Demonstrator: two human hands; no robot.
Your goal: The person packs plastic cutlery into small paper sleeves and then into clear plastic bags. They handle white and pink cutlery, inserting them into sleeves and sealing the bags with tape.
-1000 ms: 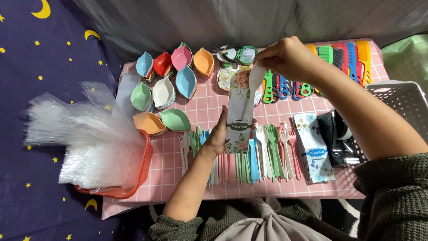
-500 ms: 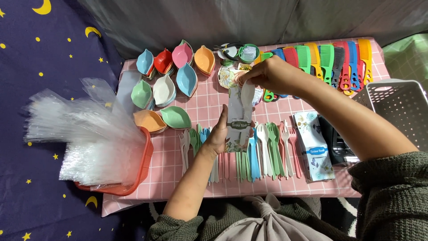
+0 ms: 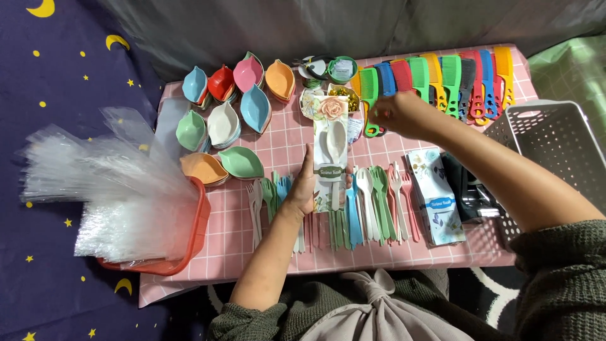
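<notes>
Two hands work apart: left hand (image 3: 303, 189) grips the packet (image 3: 331, 161), its long axis running away from the body, over the cutlery (image 3: 372, 196). Right hand (image 3: 394, 113), nearer, pinches at the green comb (image 3: 370, 101) beyond it.

Soft, even light falls from above on the pink checked table (image 3: 442, 252); shadows stay faint, the clear plastic bags (image 3: 107, 189) glint a little, edges bend slightly, everything reasonably sharp

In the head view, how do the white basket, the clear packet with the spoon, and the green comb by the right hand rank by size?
1. white basket, partly cut off
2. clear packet
3. green comb, only slightly smaller than the packet, partly hidden by the right hand
</notes>
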